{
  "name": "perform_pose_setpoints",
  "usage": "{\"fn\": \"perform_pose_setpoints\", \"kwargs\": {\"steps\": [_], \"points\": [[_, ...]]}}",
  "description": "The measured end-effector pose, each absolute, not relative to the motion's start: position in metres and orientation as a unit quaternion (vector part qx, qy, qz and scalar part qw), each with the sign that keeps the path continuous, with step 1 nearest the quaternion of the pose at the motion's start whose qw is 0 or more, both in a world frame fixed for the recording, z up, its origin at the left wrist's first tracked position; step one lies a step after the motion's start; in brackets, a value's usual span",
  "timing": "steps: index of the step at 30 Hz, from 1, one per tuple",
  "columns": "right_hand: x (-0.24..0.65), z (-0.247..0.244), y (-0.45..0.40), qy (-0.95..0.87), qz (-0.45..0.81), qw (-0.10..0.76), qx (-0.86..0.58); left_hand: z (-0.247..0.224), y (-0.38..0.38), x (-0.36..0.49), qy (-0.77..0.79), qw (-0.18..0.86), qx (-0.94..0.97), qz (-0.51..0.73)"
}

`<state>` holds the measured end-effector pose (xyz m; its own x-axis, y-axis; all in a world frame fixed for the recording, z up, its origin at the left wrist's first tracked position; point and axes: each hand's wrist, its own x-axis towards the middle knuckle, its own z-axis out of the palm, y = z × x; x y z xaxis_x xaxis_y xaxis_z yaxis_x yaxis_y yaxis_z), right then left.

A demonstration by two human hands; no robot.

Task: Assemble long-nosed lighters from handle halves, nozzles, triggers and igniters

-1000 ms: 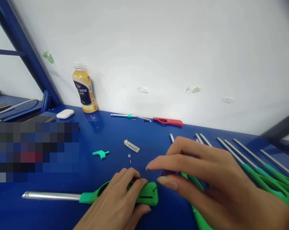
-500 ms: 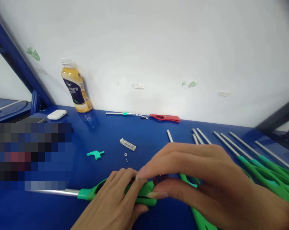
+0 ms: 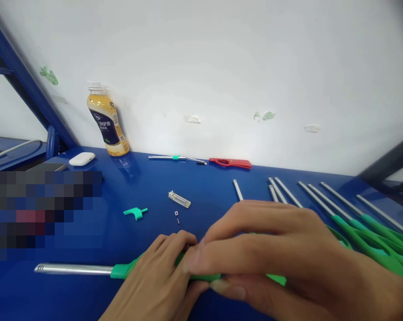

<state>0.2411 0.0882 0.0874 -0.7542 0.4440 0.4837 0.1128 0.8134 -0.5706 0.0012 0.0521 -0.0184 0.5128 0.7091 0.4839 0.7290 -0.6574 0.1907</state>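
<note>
A green stick lighter (image 3: 123,270) lies across the front of the table, its silver tube (image 3: 74,269) pointing left. My left hand (image 3: 161,272) is wrapped over the green handle and holds it. At the handle's rear end, my right hand (image 3: 264,254) is closed, thumb and fingers drawn together close to the left fingertips. Whatever sits between the right fingers is hidden behind them. Beyond the hands lie a teal trigger (image 3: 136,213), a clear lighter fuel tank (image 3: 179,199), a tiny square part (image 3: 176,213) and a small screw-like pin (image 3: 178,220).
Several green stick lighters (image 3: 364,240) lie on the right, tubes pointing away. A red lighter shell (image 3: 234,163) and a loose silver tube with wire (image 3: 163,157) lie along the wall. A drink bottle (image 3: 109,125) and a white earphone case (image 3: 82,159) stand at the back left.
My right hand has turned and closed further over the handle's end. The small dark purplish thing glimpsed between its fingers is now covered. My left hand keeps its hold.
</note>
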Motion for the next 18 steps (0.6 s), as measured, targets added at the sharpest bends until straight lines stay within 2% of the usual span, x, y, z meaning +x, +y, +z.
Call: {"fn": "perform_pose_setpoints", "kwargs": {"steps": [3,9,12,14,18], "points": [[0.245,0.093,0.090,-0.892,0.274,0.317,-0.170,-0.017,0.050,0.002,-0.426,0.024,-0.865,-0.265],[0.251,0.092,0.086,-0.904,0.264,0.253,-0.222,-0.019,0.045,0.004,-0.429,0.033,-0.864,-0.261],[0.251,0.088,0.083,-0.906,0.226,0.304,-0.188,-0.017,0.046,0.003,-0.426,0.013,-0.873,-0.236],[0.251,0.086,0.080,-0.891,0.179,0.374,-0.184,-0.015,0.047,0.003,-0.437,-0.003,-0.872,-0.221],[0.252,0.089,0.079,-0.799,0.122,0.479,-0.342,-0.017,0.050,0.003,-0.441,0.003,-0.860,-0.257]]}}
